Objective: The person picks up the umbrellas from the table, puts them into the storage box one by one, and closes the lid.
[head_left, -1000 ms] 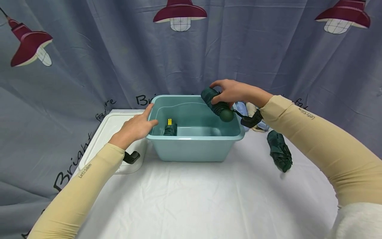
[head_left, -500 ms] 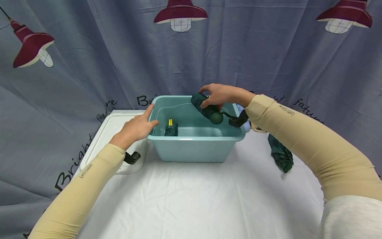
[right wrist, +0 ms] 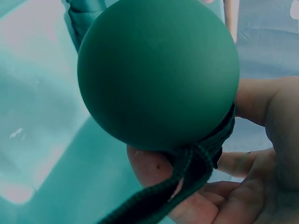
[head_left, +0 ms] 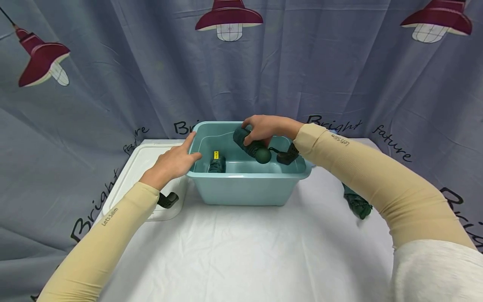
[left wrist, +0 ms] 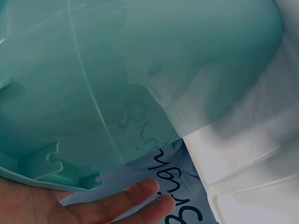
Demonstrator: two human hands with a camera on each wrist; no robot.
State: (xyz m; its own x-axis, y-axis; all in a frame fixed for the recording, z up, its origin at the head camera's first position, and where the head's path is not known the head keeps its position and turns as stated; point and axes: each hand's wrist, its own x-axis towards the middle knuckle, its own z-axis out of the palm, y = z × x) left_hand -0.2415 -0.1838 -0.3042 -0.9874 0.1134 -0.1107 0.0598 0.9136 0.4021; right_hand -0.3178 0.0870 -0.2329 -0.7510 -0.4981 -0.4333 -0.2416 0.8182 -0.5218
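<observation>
My right hand (head_left: 260,128) grips a folded dark green umbrella (head_left: 263,155) over the inside of a teal plastic bin (head_left: 241,191). Its round handle end fills much of the right wrist view, with a strap (right wrist: 154,200) looped below it. At the bin's left rim rests my left hand (head_left: 175,161), index finger along the edge and thumb over the inside. The left wrist view shows two fingers (left wrist: 140,189) of it stretched out loosely beside the rim. Inside the bin, at the left, stands another dark green folded umbrella (head_left: 217,165) with a yellow tag.
A white lid (head_left: 128,178) lies left of the bin, partly under my left arm. To the right, a further dark green folded umbrella (head_left: 357,205) lies on the white tablecloth (head_left: 241,251), partly hidden by my right sleeve. A grey-blue printed curtain (head_left: 151,84) hangs behind.
My right hand has carried the umbrella left and down, from the bin's right rim to over its interior. My right sleeve now covers the light-coloured items behind the bin. The left hand stays put.
</observation>
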